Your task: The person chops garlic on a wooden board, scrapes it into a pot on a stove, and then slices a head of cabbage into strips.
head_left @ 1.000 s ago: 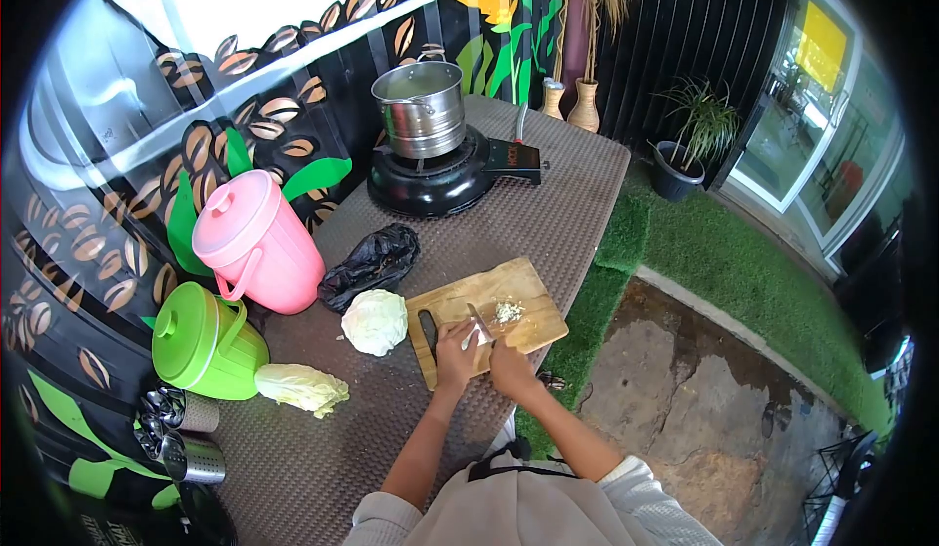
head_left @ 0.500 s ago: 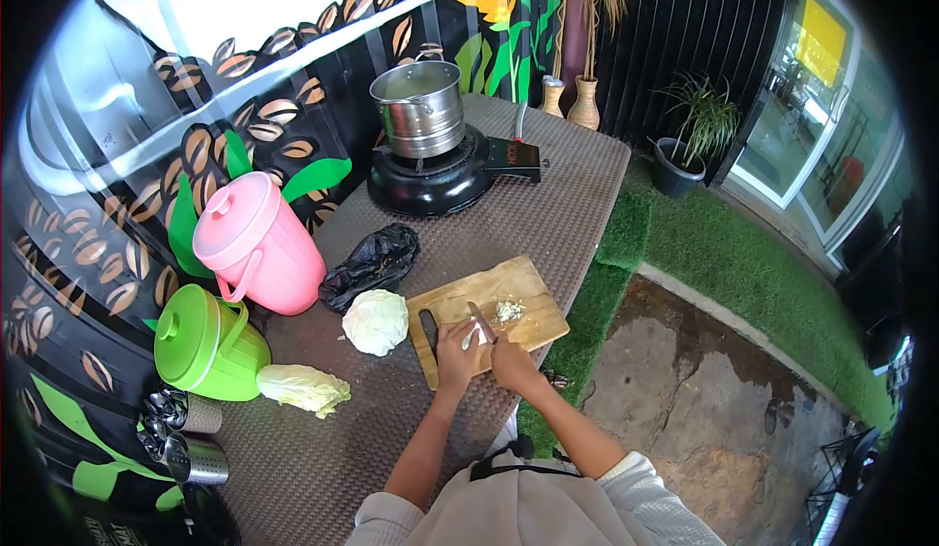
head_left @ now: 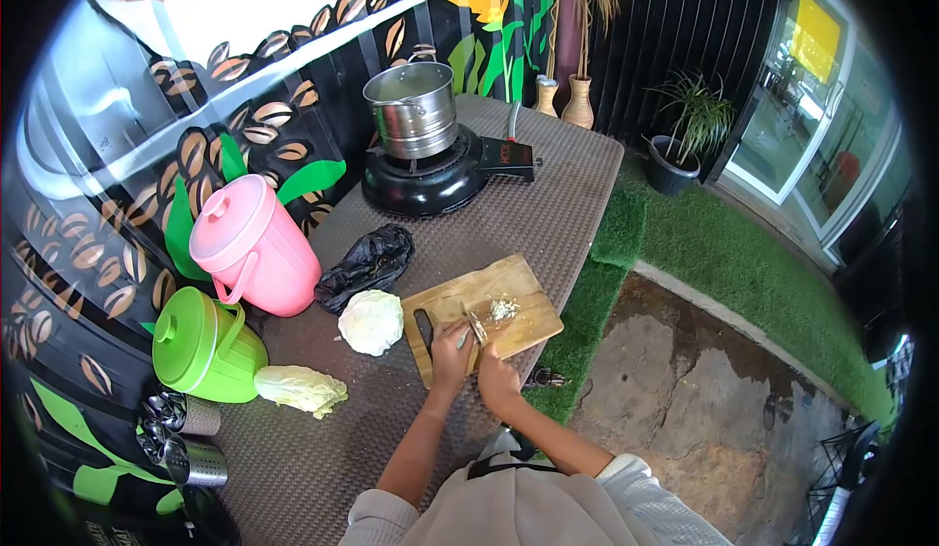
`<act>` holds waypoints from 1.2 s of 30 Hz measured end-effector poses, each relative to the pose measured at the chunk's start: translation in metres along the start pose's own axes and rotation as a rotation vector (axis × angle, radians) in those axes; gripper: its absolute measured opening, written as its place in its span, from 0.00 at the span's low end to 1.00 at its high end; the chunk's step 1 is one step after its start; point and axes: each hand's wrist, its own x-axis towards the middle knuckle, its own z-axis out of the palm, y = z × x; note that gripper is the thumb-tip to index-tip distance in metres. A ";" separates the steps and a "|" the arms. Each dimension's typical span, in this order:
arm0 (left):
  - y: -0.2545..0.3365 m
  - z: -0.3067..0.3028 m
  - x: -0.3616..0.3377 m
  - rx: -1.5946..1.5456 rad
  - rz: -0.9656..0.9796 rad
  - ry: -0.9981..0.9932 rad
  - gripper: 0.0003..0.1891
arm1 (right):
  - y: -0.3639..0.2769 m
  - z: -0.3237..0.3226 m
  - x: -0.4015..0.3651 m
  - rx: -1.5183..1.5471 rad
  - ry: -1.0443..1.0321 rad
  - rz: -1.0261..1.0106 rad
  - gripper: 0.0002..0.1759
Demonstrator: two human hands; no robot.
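My right hand grips a knife, its blade pointing away from me over the wooden cutting board. Beside the blade, my left hand has its fingers curled down on the board; a small pale bit shows at them, too covered to name. Finely chopped whitish pieces lie in a small heap past the knife. A dark elongated slot marks the board's left end. Left of the board sits a round pale cabbage.
A black plastic bag, a napa cabbage, pink and green lidded containers stand leftward. At the back, a steel pot rests on a black portable stove. Metal utensil holders stand lower left.
My right hand has drawn back toward me and slightly left, and the knife blade has come closer to my left fingers. The white piece seen there earlier is now mostly hidden.
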 end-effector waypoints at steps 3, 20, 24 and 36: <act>0.000 -0.002 -0.001 -0.026 -0.002 -0.019 0.12 | 0.000 -0.004 0.021 -0.068 0.061 -0.079 0.14; -0.002 -0.003 -0.001 -0.034 -0.101 -0.032 0.13 | -0.003 -0.025 0.009 -0.058 0.016 -0.099 0.14; -0.001 -0.004 0.001 -0.024 -0.094 -0.040 0.12 | -0.005 -0.027 0.008 -0.095 0.039 -0.096 0.14; -0.005 -0.004 0.001 -0.058 -0.070 -0.016 0.10 | 0.008 -0.026 0.019 0.177 -0.071 -0.096 0.13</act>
